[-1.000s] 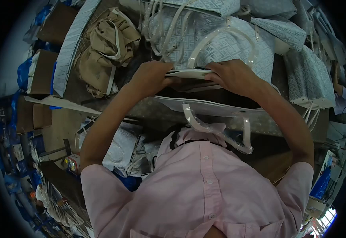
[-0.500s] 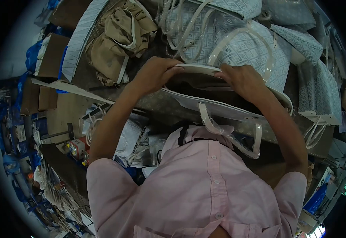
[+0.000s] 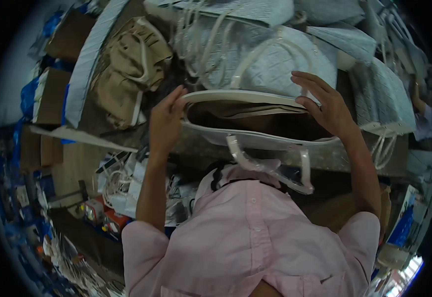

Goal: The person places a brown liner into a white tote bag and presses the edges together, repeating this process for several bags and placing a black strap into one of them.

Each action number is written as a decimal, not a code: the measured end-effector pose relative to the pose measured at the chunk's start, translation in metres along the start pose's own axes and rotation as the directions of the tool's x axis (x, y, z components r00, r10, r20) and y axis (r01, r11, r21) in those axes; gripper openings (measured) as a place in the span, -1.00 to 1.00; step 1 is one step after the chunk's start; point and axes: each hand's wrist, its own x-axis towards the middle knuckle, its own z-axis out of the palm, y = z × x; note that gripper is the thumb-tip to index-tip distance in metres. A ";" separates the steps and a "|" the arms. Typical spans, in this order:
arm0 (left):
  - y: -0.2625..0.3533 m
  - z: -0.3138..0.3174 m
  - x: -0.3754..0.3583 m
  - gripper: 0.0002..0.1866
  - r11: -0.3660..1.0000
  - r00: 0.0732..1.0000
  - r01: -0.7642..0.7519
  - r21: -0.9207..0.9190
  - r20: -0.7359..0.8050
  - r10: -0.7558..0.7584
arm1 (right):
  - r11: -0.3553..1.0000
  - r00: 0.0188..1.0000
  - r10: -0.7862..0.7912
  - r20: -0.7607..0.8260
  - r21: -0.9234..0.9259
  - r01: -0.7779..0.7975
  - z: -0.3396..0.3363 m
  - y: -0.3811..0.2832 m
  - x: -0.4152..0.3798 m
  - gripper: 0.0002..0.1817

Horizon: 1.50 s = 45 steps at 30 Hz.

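Note:
A white tote bag (image 3: 260,138) lies in front of me with its mouth gaping, showing a dark brown lining. One pale strap (image 3: 240,156), wrapped in clear film, hangs down on the side near my shirt. At the left end of the bag's rim is my left hand (image 3: 167,121), fingers stretched upward and apparently touching the edge; part of it is turned from view. My right hand (image 3: 327,106) hovers over the right part of the rim, fingers spread, the thumb close to the edge. Neither hand visibly grips the bag.
Several patterned silvery-white bags (image 3: 275,59) with wrapped handles are heaped behind the tote. To the left lies a crumpled tan fabric bag (image 3: 132,69). More patterned bags (image 3: 382,96) stand at the right. Cardboard boxes (image 3: 52,94) sit far left. Another person's sleeve (image 3: 426,121) shows at the right edge.
Both hands have let go of the far rim and moved apart toward the bag's two ends. The right fingers have spread. The view has shifted a little.

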 end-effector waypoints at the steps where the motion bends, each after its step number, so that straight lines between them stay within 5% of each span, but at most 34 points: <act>1: 0.005 -0.001 -0.002 -0.67 0.998 0.998 0.049 0.043 0.029 -0.050 | 0.987 0.986 0.161 -0.051 0.027 -0.160 -0.015 0.005 -0.016 -0.61; 2: 0.013 0.006 -0.001 -0.67 0.999 0.997 0.033 0.000 0.066 -0.033 | 0.951 0.946 0.308 -0.099 0.065 -0.302 -0.029 0.010 -0.030 -0.59; 4: 0.029 0.009 0.000 -0.71 0.829 0.905 -0.382 0.408 -0.016 0.425 | 0.880 0.879 0.475 -0.032 0.006 -0.475 -0.038 0.011 -0.045 -0.67; 5: 0.043 0.015 0.007 -0.71 0.827 0.901 -0.401 0.393 0.005 0.435 | 0.825 0.822 0.551 0.143 0.059 -0.562 -0.038 0.008 -0.043 -0.69; 6: 0.060 0.026 0.015 -0.73 0.671 0.770 -0.631 0.389 0.211 0.602 | 0.758 0.743 0.591 0.316 0.100 -0.645 -0.037 0.006 -0.040 -0.71; 7: 0.072 0.039 0.022 -0.75 0.473 0.576 -0.816 0.332 0.402 0.712 | 0.805 0.799 0.539 0.266 0.117 -0.582 -0.031 0.009 -0.039 -0.72; 11: 0.086 0.103 0.048 -0.71 0.539 0.462 -0.835 0.109 0.670 0.581 | 0.733 0.711 0.613 0.344 0.088 -0.674 -0.030 0.012 -0.031 -0.73; 13: 0.092 0.128 0.046 -0.74 0.576 0.443 -0.811 0.099 0.747 0.496 | 0.879 0.865 0.449 0.226 0.062 -0.473 -0.020 0.022 -0.045 -0.75; 14: 0.090 0.134 0.046 -0.74 0.576 0.429 -0.813 0.086 0.758 0.492 | 0.869 0.857 0.465 0.224 0.068 -0.489 -0.019 0.025 -0.051 -0.75; 16: 0.087 0.143 0.046 -0.77 0.459 0.416 -0.874 0.162 0.737 0.532 | 0.969 0.968 0.246 0.055 -0.040 -0.244 -0.017 0.030 -0.062 -0.77; 19: 0.085 0.141 0.045 -0.80 0.425 0.376 -0.895 0.132 0.736 0.563 | 0.967 0.953 0.246 0.175 -0.114 -0.228 -0.021 0.029 -0.065 -0.77; 23: 0.088 0.148 0.034 -0.80 0.380 0.394 -0.909 0.170 0.646 0.653 | 0.984 0.978 0.177 0.108 -0.033 -0.175 -0.017 0.040 -0.074 -0.73; 25: 0.096 0.154 0.035 -0.65 0.130 0.146 -0.989 0.068 0.408 0.901 | 0.986 0.980 0.164 0.110 -0.017 -0.163 -0.014 0.042 -0.076 -0.69; 30: 0.083 0.149 0.047 -0.51 0.217 0.197 -0.976 0.034 0.570 0.797 | 0.938 0.945 0.322 0.053 0.115 -0.326 -0.017 0.031 -0.073 -0.71; 32: 0.080 0.149 0.053 -0.51 0.142 0.125 -0.990 0.014 0.562 0.818 | 0.999 0.996 -0.001 -0.084 -0.032 -0.001 -0.016 0.041 -0.080 -0.66; 35: 0.077 0.151 0.050 -0.50 0.110 0.097 -0.994 0.007 0.522 0.848 | 0.993 0.993 0.118 0.003 -0.005 -0.118 -0.021 0.034 -0.088 -0.64; 41: 0.081 0.146 0.045 -0.54 -0.025 0.003 -0.999 0.044 0.544 0.839 | 0.988 0.999 0.022 0.023 -0.155 -0.018 -0.020 0.029 -0.087 -0.63; 45: 0.083 0.146 0.043 -0.55 -0.022 0.022 -0.997 0.073 0.552 0.833 | 0.993 0.999 0.029 -0.025 -0.114 -0.032 -0.015 0.034 -0.090 -0.58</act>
